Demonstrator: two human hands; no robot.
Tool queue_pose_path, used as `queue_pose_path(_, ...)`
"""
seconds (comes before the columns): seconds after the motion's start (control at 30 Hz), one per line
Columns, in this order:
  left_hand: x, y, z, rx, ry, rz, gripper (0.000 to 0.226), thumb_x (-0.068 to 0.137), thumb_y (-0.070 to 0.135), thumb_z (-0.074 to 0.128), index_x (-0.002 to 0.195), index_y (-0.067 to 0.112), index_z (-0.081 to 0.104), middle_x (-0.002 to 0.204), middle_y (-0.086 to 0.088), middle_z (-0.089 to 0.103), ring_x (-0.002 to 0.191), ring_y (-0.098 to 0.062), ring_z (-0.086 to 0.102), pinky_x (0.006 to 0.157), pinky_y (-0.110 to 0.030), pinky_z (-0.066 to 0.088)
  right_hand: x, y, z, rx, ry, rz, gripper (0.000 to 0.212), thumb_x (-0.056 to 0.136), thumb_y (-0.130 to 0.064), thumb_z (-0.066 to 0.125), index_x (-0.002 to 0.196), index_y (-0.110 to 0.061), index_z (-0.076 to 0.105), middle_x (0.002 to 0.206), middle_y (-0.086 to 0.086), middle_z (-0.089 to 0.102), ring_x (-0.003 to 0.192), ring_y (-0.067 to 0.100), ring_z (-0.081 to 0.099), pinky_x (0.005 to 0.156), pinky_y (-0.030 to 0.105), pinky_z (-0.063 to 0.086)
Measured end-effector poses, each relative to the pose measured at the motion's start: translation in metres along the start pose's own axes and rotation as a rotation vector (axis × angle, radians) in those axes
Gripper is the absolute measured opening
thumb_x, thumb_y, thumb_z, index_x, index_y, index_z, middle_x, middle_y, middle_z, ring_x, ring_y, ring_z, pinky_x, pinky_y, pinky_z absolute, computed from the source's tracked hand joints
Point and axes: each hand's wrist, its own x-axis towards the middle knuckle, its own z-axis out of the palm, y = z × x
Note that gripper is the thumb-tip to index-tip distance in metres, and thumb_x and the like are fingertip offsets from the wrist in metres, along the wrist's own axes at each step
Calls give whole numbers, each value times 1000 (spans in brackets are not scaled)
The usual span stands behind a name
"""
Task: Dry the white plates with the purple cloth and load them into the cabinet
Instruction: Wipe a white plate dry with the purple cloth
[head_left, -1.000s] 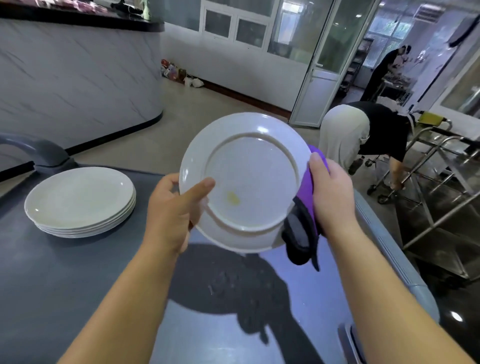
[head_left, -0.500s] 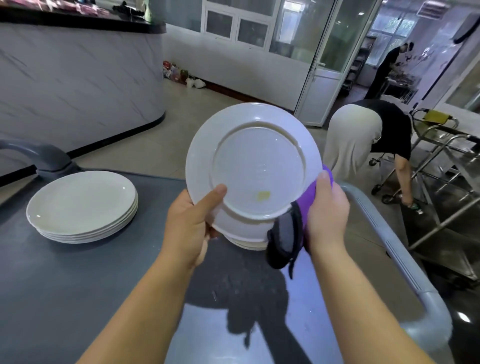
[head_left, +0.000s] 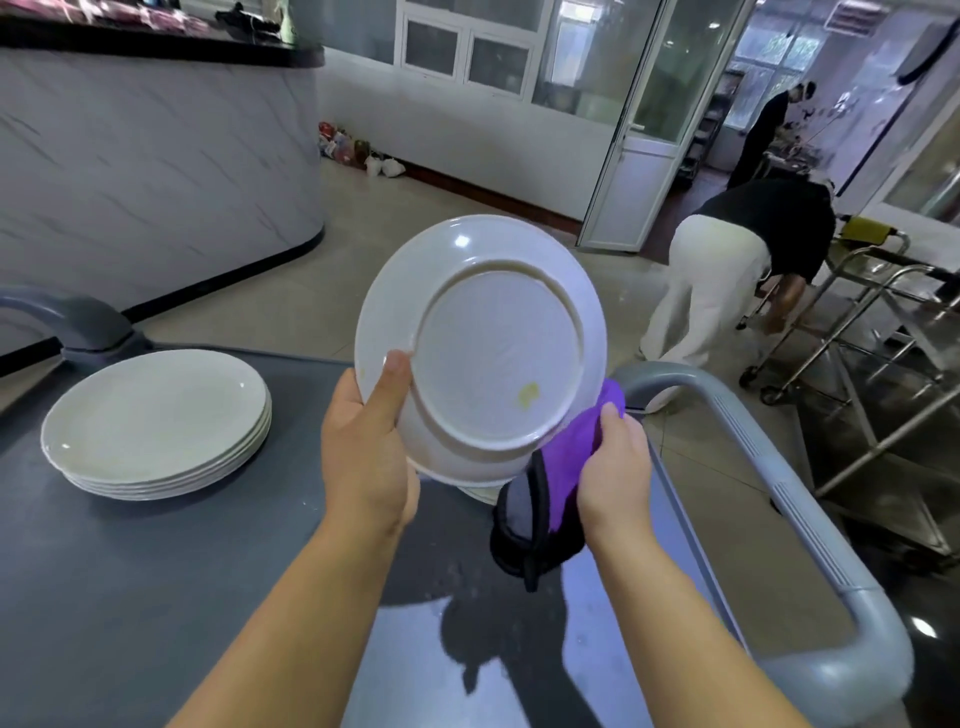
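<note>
I hold a white plate (head_left: 483, 343) upright in front of me, its underside facing me, with a small yellow mark near the lower right of the foot ring. My left hand (head_left: 366, 447) grips its lower left rim, thumb on the underside. My right hand (head_left: 615, 462) grips the purple cloth (head_left: 571, 457) and presses it against the plate's lower right rim; the cloth's dark grey end (head_left: 519, 530) hangs down. A stack of several white plates (head_left: 156, 421) lies on the left of the grey cart top (head_left: 156, 597). Another plate's edge (head_left: 483, 492) shows just below the held one.
The cart's grey handle rail (head_left: 769, 467) curves round the right side. A person in white trousers (head_left: 717, 280) bends over near metal trolleys (head_left: 883, 332) at the right. A marble-faced counter (head_left: 156, 156) stands at the back left; a glass door (head_left: 644, 119) is behind.
The plate has turned clockwise in my hands, the yellow mark moving right. My right hand with the cloth has slid down along the rim to the lower right.
</note>
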Motion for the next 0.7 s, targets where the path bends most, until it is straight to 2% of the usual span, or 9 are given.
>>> queue_pose_path(0.07, 1, 1, -4, 71, 12, 29, 15, 97, 19, 53, 92, 28, 64, 83, 10, 74, 81, -12, 69, 78, -40, 56, 10, -4, -7, -25, -20, 31, 9, 97, -13, 41, 95, -12, 50, 78, -3, 50, 70, 12, 46, 59, 23, 37)
queue_pose_path(0.13, 2, 1, -8, 163, 17, 73, 22, 96, 22, 55, 83, 33, 68, 84, 9, 73, 84, -17, 67, 84, -49, 54, 16, -8, -13, -68, -69, -25, 10, 93, -6, 46, 88, -14, 51, 75, -2, 50, 71, 15, 47, 59, 27, 36)
queue_pose_path(0.17, 3, 2, -9, 213, 11, 106, 23, 96, 22, 56, 79, 34, 69, 83, 9, 72, 82, -16, 67, 81, -47, 54, 17, -11, -15, -99, -106, -90, 11, 93, -6, 49, 87, -13, 54, 73, -4, 53, 70, 12, 49, 60, 25, 38)
queue_pose_path(0.23, 2, 2, -11, 291, -2, 166, 21, 95, 21, 57, 78, 29, 66, 74, 15, 70, 71, -5, 64, 71, -31, 53, 18, -18, -14, -155, -193, -230, 8, 94, -9, 54, 91, -12, 61, 74, -10, 61, 68, 3, 54, 63, 18, 42)
queue_pose_path(0.33, -6, 4, -7, 375, -51, 246, 17, 94, 14, 57, 78, 20, 59, 62, 21, 64, 57, 6, 57, 56, -11, 45, 23, -24, -6, -383, -249, -411, 25, 95, -27, 52, 117, -19, 62, 105, -3, 64, 97, 11, 58, 80, 26, 42)
queue_pose_path(0.43, -11, 6, -2, 395, -84, 305, 16, 92, 12, 58, 78, 19, 58, 63, 20, 63, 59, 7, 56, 56, -10, 44, 22, -31, 8, -586, -196, -520, 44, 98, -30, 48, 141, -22, 44, 110, 1, 48, 105, 20, 49, 80, 28, 33)
queue_pose_path(0.5, -11, 5, 0, 418, -93, 333, 17, 92, 14, 61, 77, 19, 58, 64, 21, 62, 60, 6, 55, 56, -9, 43, 15, -35, 18, -629, -190, -636, 53, 99, -30, 46, 150, -24, 31, 113, 0, 43, 104, 19, 47, 80, 31, 36)
queue_pose_path(0.6, -10, 6, -2, 404, -62, 318, 13, 90, 22, 64, 77, 21, 60, 65, 19, 63, 61, 3, 55, 58, -12, 45, 3, -38, 31, -643, -263, -906, 54, 96, -32, 44, 149, -21, 35, 111, 1, 46, 97, 22, 49, 73, 38, 44)
queue_pose_path(0.7, -3, 10, -9, 363, -9, 282, 18, 94, 17, 60, 76, 20, 61, 63, 15, 63, 61, -2, 55, 58, -16, 47, -4, -34, 33, -630, -466, -1074, 54, 90, -29, 40, 142, -15, 47, 108, 4, 49, 92, 25, 50, 65, 42, 49)
